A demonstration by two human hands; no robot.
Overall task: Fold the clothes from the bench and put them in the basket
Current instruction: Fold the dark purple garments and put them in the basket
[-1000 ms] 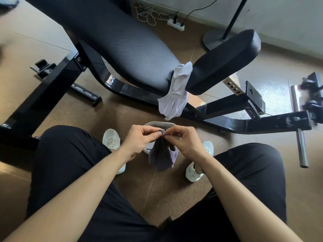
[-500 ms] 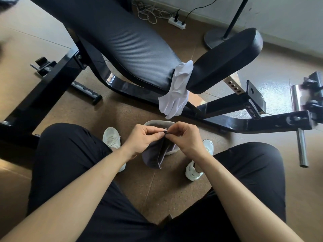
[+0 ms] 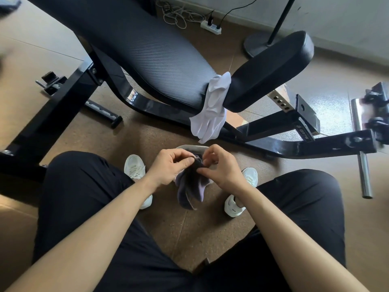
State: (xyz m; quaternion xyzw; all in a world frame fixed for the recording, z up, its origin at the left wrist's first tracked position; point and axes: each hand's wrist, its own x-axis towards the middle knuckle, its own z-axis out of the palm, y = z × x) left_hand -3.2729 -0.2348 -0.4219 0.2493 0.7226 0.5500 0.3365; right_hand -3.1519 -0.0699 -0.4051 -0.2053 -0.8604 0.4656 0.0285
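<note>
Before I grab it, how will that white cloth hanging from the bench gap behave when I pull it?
Probably floppy: the white cloth droops in soft folds. Likely light, being thin. It may drag, since it looks pinched between the bench pads.

— What is my feed showing of the wearer?

— I'm seeing black trousers [image 3: 80,197], plain and matte, covering both legs right down to the shoes.

— And the footwear?

— White trainers are coming through. The left shoe [image 3: 134,167] is showing white laces over a pale upper. The right shoe [image 3: 232,207] is showing a thick white sole with a small dark mark on its side.

— Anything on the arms?

— I'm reading both forearms [image 3: 94,232] as bare along all their visible length, and the left hand [image 3: 168,167] and right hand [image 3: 223,171] are showing bare as well.
</note>
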